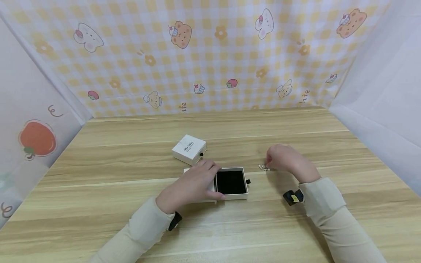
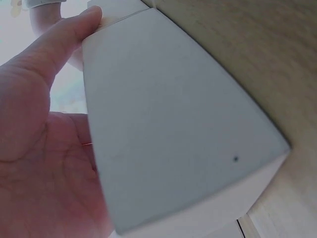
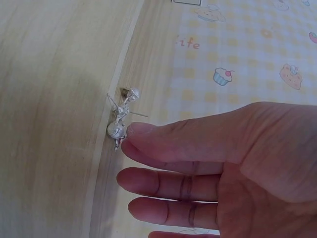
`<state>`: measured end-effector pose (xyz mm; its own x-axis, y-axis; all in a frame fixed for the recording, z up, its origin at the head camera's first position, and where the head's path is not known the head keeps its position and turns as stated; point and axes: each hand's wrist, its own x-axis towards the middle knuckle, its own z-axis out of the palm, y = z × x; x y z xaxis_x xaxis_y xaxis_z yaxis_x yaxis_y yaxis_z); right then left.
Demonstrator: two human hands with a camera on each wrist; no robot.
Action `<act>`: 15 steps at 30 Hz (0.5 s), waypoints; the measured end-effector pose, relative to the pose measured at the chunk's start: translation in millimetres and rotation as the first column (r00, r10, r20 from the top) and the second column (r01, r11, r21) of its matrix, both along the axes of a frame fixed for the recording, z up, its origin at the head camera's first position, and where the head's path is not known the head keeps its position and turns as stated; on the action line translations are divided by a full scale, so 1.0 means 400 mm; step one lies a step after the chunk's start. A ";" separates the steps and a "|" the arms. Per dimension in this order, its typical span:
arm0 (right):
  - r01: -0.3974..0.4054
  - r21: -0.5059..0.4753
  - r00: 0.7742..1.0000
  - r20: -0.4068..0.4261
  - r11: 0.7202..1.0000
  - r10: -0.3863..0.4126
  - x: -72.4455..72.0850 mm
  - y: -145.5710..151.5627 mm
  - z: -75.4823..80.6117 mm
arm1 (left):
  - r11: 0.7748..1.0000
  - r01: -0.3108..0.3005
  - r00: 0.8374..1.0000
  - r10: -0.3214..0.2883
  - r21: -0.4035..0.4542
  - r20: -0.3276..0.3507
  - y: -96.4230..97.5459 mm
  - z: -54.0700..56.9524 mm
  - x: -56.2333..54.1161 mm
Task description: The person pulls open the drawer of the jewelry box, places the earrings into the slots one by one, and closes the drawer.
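Beige sleeves (image 1: 340, 223) nearest; left hand (image 1: 192, 182) grips white box (image 2: 178, 124); silver jewelry (image 1: 264, 168) just left of right hand (image 1: 287, 159), unclear if pinched.

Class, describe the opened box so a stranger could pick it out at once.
Start at the middle of the wooden table. The opened box lies there, nearer the viewer than the lettered box. Unlike that neighbour, its black-lined drawer is pulled out.
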<state>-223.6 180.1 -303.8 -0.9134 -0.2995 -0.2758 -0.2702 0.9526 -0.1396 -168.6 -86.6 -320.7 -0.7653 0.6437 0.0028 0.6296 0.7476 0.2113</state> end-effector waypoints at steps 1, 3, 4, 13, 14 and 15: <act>-0.001 0.000 1.000 -0.003 1.000 0.001 0.000 0.001 -0.001 | 1.000 0.000 1.000 0.000 -0.001 -0.001 0.000 0.000 0.000; -0.004 0.003 1.000 -0.012 1.000 0.004 0.001 0.002 0.000 | 1.000 -0.001 1.000 0.001 -0.005 -0.003 0.000 0.000 0.001; -0.008 0.004 1.000 -0.018 1.000 0.008 0.002 0.001 0.001 | 1.000 -0.001 1.000 0.001 -0.006 -0.003 0.000 0.000 0.000; -0.014 -0.008 0.999 -0.043 1.000 0.013 0.007 0.002 0.010 | 1.000 -0.011 1.000 0.011 -0.014 0.005 0.001 0.000 -0.002; -0.019 -0.011 0.999 -0.047 1.000 0.018 0.009 0.002 0.012 | 1.000 -0.014 1.000 0.014 -0.014 0.010 0.001 0.001 -0.002; -0.019 -0.015 0.999 -0.048 1.000 0.019 0.009 0.002 0.012 | 1.000 -0.017 1.000 0.017 -0.014 0.016 0.000 0.002 -0.002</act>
<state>-219.9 180.9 -298.9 -0.9195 -0.3207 -0.2274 -0.2948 0.9451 -0.1408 -169.4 -86.4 -319.9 -0.7760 0.6305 -0.0187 0.6133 0.7611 0.2112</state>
